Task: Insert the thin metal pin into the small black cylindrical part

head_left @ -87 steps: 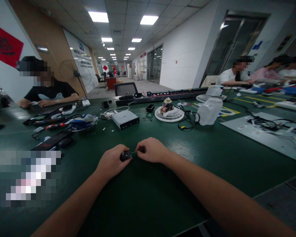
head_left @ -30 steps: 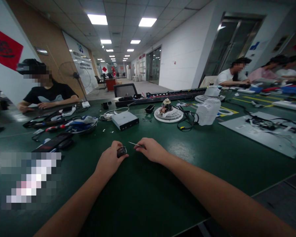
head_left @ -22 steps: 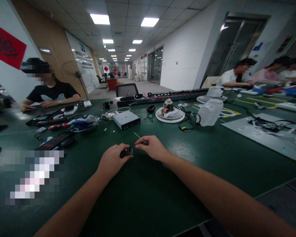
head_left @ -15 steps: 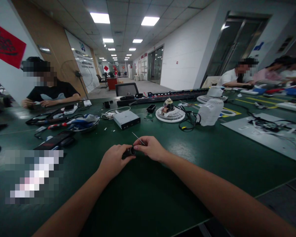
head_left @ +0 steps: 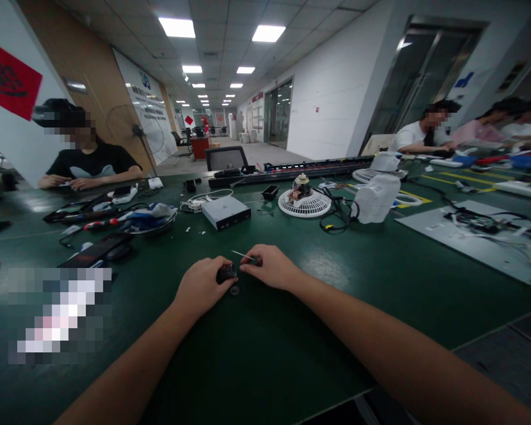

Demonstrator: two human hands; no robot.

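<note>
My left hand [head_left: 203, 283] is closed around a small black cylindrical part [head_left: 226, 272], its open end turned toward my right hand [head_left: 268, 267]. Between the right thumb and fingers is a thin metal-shafted screwdriver [head_left: 243, 255], its tip pointing up and left. The two hands are a little apart, low over the green table [head_left: 256, 348]. A small grey round piece [head_left: 235, 290] lies just below my left fingertips.
Beyond my hands stands a silver optical drive [head_left: 226, 211]. To its right are a white fan grille with a motor [head_left: 304, 198] and a white plastic housing [head_left: 377, 199]. A grey panel [head_left: 478, 236] lies far right. Tools and a phone-like device [head_left: 97, 251] lie left. Several people sit around.
The screwdriver has swung lower and pulled away from the black part, and the left hand has shifted slightly left. A small round piece now shows on the table below it.
</note>
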